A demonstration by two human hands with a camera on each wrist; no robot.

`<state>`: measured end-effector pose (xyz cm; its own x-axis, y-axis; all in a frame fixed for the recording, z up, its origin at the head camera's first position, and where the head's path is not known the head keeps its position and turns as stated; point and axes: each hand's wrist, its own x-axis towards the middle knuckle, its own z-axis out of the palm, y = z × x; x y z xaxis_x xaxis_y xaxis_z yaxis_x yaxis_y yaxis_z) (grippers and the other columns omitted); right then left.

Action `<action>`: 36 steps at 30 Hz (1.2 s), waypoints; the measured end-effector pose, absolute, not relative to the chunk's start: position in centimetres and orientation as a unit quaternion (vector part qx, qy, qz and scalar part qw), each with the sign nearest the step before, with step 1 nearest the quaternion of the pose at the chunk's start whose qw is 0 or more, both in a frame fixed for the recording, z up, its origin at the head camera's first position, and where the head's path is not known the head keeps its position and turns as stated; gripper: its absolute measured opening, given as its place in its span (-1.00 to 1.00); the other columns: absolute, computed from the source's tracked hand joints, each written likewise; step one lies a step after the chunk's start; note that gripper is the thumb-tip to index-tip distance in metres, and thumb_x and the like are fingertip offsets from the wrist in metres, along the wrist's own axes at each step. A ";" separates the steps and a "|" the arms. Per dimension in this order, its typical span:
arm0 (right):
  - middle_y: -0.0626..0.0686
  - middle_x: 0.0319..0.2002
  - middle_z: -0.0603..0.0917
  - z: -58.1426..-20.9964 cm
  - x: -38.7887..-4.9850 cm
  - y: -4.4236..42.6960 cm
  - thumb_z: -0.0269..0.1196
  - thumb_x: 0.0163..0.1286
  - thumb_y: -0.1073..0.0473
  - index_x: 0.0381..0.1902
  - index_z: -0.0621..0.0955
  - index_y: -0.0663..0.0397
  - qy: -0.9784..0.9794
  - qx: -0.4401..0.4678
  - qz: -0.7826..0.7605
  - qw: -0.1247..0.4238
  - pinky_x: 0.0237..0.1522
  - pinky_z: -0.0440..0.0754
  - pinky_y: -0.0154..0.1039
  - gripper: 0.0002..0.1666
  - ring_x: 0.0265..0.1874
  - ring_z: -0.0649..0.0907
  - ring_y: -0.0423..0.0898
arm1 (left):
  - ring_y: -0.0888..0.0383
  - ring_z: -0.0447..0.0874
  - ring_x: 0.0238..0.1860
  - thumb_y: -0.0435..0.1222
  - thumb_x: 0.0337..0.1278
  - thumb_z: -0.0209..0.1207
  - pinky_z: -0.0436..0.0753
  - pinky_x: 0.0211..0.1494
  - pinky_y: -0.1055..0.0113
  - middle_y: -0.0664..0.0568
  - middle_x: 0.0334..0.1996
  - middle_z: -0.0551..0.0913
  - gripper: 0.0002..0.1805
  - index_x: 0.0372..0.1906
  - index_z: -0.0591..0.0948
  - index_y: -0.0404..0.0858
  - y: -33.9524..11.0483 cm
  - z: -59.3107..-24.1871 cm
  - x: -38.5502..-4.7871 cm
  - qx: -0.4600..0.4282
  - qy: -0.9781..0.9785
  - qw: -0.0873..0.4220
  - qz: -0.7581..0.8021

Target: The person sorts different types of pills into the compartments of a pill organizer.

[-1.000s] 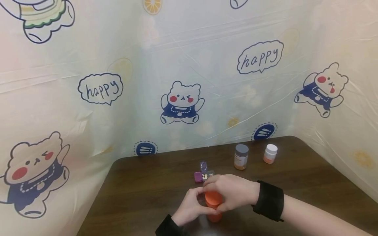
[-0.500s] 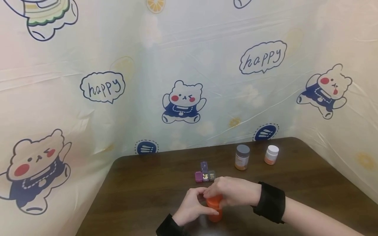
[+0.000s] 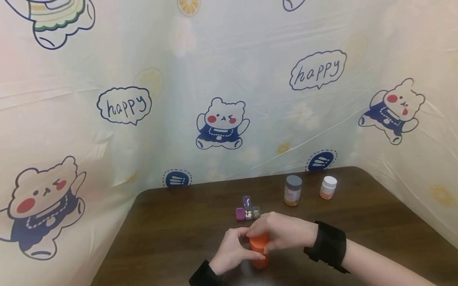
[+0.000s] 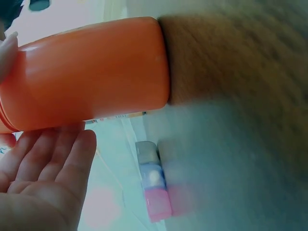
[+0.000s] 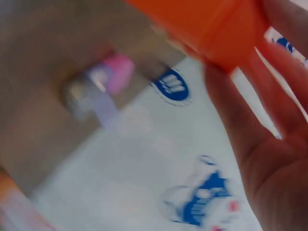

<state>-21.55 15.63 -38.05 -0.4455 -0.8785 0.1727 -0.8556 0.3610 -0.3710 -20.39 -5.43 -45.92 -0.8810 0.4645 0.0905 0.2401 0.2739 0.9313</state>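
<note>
While both hands hold the orange bottle [image 3: 260,262], it is upright near the front of the dark wooden table [image 3: 171,226], and its base appears to meet the table top. The left hand [image 3: 230,251] is clamped on the body of this bottle, with the thumb across the near side. The right hand [image 3: 286,230] is clamped on the upper part, its fingers curled around the orange cap [image 3: 258,240]. I can read no writing on the orange surface.

The only word which can be read is "happy"; it is printed two times, in two speech bubbles [image 3: 124,105] on the pale curtain [image 3: 171,79]. On the same curtain I count three whole bears [image 3: 220,125], and a fourth figure is cut at the upper left.

Just beyond the hands lies one pill box [image 3: 240,214] with three compartments in a row: pink, purple and grey. The purple flap [image 3: 247,202] is folded back from the middle one, where small pale pills [image 3: 248,214] are lying, too small to count.

Farther back, on the right, two other bottles stand apart: one grey-capped bottle [image 3: 292,191] and one smaller white-capped bottle [image 3: 327,188]. Both have labels, but their print is too small to read.
</note>
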 end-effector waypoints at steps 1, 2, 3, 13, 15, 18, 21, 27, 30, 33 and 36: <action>-0.05 0.08 0.75 -38.7 -21.5 15.9 0.52 0.14 0.16 0.15 0.67 0.02 0.827 -0.507 -0.240 0.027 0.11 0.65 -0.31 -0.43 0.06 0.68 -0.21 | 0.34 0.71 -0.12 -0.19 -0.14 0.57 0.68 0.01 0.35 0.08 -0.10 0.81 -0.50 0.01 0.72 -0.18 -5.4 -46.0 -20.4 0.222 0.792 0.105 0.559; -0.03 0.09 0.74 -39.4 -21.5 16.2 0.53 0.14 0.11 0.18 0.64 0.02 0.832 -0.481 -0.275 0.027 0.12 0.65 -0.29 -0.38 0.08 0.68 -0.18 | 0.35 0.70 -0.12 -0.18 -0.13 0.57 0.67 0.00 0.38 0.08 -0.08 0.80 -0.48 0.03 0.71 -0.19 -5.4 -46.0 -20.4 0.220 0.793 0.110 0.557; 0.00 0.11 0.73 -40.2 -21.3 16.6 0.54 0.13 0.07 0.21 0.62 0.04 0.835 -0.452 -0.313 0.030 0.13 0.66 -0.26 -0.33 0.09 0.68 -0.15 | 0.35 0.68 -0.12 -0.16 -0.13 0.57 0.65 -0.01 0.40 0.08 -0.07 0.79 -0.45 0.05 0.70 -0.19 -5.5 -46.1 -20.3 0.219 0.796 0.115 0.553; 0.09 0.09 0.73 -44.6 -20.2 16.7 0.51 0.18 0.06 0.20 0.60 0.12 0.795 -0.280 -0.529 0.097 0.09 0.58 -0.29 -0.36 0.03 0.64 -0.30 | 0.15 0.62 0.06 -0.05 -0.21 0.59 0.63 0.18 0.04 0.05 0.05 0.74 -0.29 0.14 0.64 -0.21 -6.1 -45.6 -20.3 0.211 0.850 0.124 0.465; 0.16 0.10 0.71 -44.9 -20.1 16.5 0.49 0.21 0.10 0.19 0.60 0.14 0.774 -0.274 -0.559 0.112 0.08 0.61 -0.30 -0.39 0.01 0.64 -0.29 | 0.10 0.60 0.05 -0.07 -0.24 0.61 0.60 0.18 -0.04 0.06 0.01 0.76 -0.33 0.08 0.67 -0.21 -6.2 -45.5 -20.4 0.208 0.860 0.122 0.450; 0.31 0.14 0.65 -45.4 -19.9 16.4 0.45 0.25 0.18 0.21 0.56 0.23 0.738 -0.270 -0.605 0.130 0.08 0.67 -0.29 -0.41 0.01 0.67 -0.28 | 0.11 0.60 0.01 -0.10 -0.26 0.62 0.57 0.13 -0.05 0.10 -0.09 0.79 -0.43 -0.03 0.73 -0.18 -6.3 -45.6 -20.4 0.207 0.870 0.118 0.431; 0.42 0.16 0.61 -45.8 -19.7 16.3 0.44 0.26 0.24 0.22 0.53 0.31 0.715 -0.269 -0.631 0.135 0.05 0.71 -0.25 -0.40 0.01 0.70 -0.25 | 0.19 0.64 -0.03 -0.13 -0.23 0.61 0.61 0.10 0.03 0.15 -0.14 0.81 -0.51 -0.08 0.76 -0.15 -6.4 -45.9 -20.5 0.215 0.871 0.118 0.425; 0.41 0.08 0.67 -45.1 -20.0 17.4 0.48 0.18 0.24 0.16 0.58 0.35 0.745 -0.255 -0.610 0.092 -0.05 0.74 -0.28 -0.40 -0.09 0.75 -0.24 | 0.21 0.69 -0.01 -0.18 -0.16 0.57 0.63 0.11 0.18 0.12 -0.09 0.81 -0.53 -0.03 0.75 -0.17 -6.5 -46.1 -20.7 0.242 0.863 0.118 0.427; 0.39 0.02 0.70 -44.2 -20.5 19.3 0.51 0.12 0.24 0.13 0.59 0.39 0.771 -0.241 -0.587 0.052 -0.11 0.74 -0.29 -0.37 -0.15 0.76 -0.26 | 0.17 0.65 0.03 -0.17 -0.15 0.56 0.55 0.16 0.14 0.09 -0.05 0.80 -0.50 0.00 0.74 -0.19 -6.6 -46.0 -20.4 0.247 0.872 0.105 0.409; 0.36 -0.02 0.73 -42.8 -21.1 21.8 0.54 0.08 0.23 0.12 0.60 0.41 0.805 -0.202 -0.558 0.002 -0.17 0.72 -0.30 -0.34 -0.20 0.75 -0.29 | 0.15 0.62 0.05 -0.16 -0.15 0.56 0.49 0.18 0.12 0.09 -0.02 0.79 -0.49 0.01 0.74 -0.20 -6.5 -46.0 -20.1 0.256 0.881 0.083 0.390; 0.27 0.00 0.76 -41.2 -22.0 24.5 0.56 0.07 0.15 0.14 0.64 0.31 0.848 -0.141 -0.509 -0.055 -0.14 0.67 -0.29 -0.32 -0.19 0.69 -0.37 | 0.13 0.62 0.06 -0.16 -0.14 0.55 0.48 0.20 0.14 0.09 -0.02 0.79 -0.49 0.01 0.74 -0.20 -6.4 -45.9 -19.8 0.262 0.883 0.068 0.382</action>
<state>-22.03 24.47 -41.24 -0.9544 -0.1828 0.2359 -0.2942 0.4430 -0.8469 -19.84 -6.43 -45.93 -0.8534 0.5149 0.0807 0.4113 0.5702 0.7111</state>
